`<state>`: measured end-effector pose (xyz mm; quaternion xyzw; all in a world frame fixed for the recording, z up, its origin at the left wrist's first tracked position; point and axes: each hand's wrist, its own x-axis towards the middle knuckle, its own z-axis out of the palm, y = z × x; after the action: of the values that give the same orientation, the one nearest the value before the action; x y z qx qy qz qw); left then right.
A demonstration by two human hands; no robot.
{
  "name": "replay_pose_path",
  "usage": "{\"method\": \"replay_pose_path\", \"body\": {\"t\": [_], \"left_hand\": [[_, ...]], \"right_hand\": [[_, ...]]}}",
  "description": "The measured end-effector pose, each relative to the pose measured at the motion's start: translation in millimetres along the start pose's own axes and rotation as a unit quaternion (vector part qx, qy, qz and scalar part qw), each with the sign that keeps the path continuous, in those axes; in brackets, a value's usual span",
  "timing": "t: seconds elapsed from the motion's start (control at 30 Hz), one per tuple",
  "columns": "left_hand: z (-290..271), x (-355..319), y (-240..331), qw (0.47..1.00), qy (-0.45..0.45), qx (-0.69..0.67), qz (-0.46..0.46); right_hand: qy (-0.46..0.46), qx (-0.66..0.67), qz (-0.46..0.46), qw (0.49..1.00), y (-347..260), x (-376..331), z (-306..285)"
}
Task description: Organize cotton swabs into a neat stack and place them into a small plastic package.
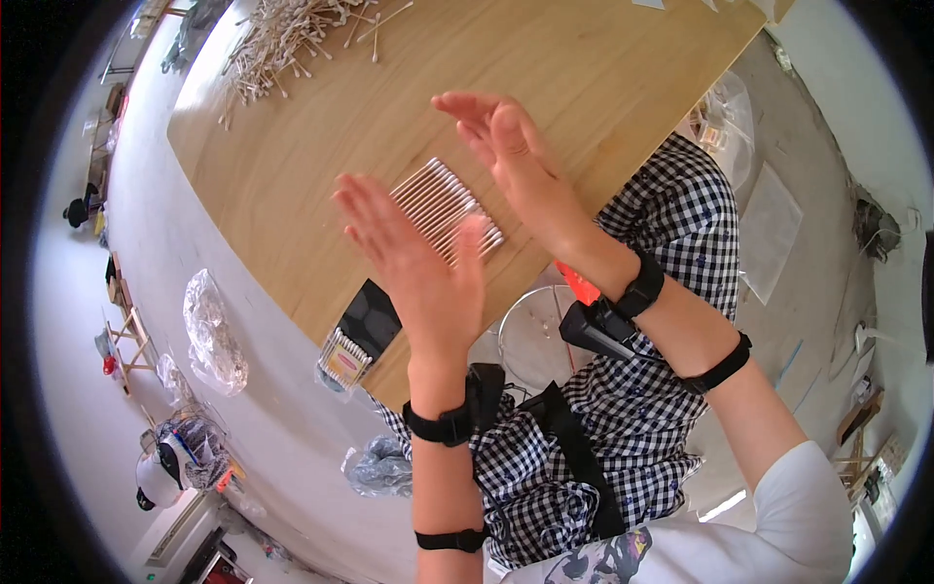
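Observation:
A row of cotton swabs lies side by side on the wooden table, their white tips lined up along the right side. Over the row's left part hovers my left hand, palm down with fingers stretched out and thumb spread; it hides some of the swabs. Beyond the row's right side, my right hand is raised with its fingers extended and nothing in it. Whether the left fingertips touch the swabs I cannot tell.
A loose heap of cotton swabs covers the table's far left. By the near edge sit a black pad and a small pack of swabs. A round clear container is below the edge. Plastic bags lie on the floor.

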<state>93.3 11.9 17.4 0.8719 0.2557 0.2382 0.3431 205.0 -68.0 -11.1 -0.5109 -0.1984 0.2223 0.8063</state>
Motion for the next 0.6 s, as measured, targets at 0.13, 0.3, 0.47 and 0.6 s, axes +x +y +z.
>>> {"method": "replay_pose_path", "body": {"t": [0.13, 0.3, 0.47, 0.6], "left_hand": [[1.9, -6.6, 3.8, 0.940, -0.159, 0.275, 0.125], [2.5, -16.8, 10.5, 0.927, -0.198, 0.292, 0.128], [7.7, -9.0, 1.9, 0.924, -0.152, 0.328, 0.124], [9.8, -0.7, 0.4, 0.921, -0.130, 0.343, 0.127]], "right_hand": [[0.005, 0.012, -0.012, 1.000, -1.4, -0.5, -9.2], [0.008, -0.024, -0.012, 1.000, -9.3, -3.3, -4.8], [0.001, -0.044, -0.018, 0.999, -7.2, -2.7, -3.6], [0.003, -0.055, -0.037, 0.998, -5.4, -0.3, -4.4]]}}
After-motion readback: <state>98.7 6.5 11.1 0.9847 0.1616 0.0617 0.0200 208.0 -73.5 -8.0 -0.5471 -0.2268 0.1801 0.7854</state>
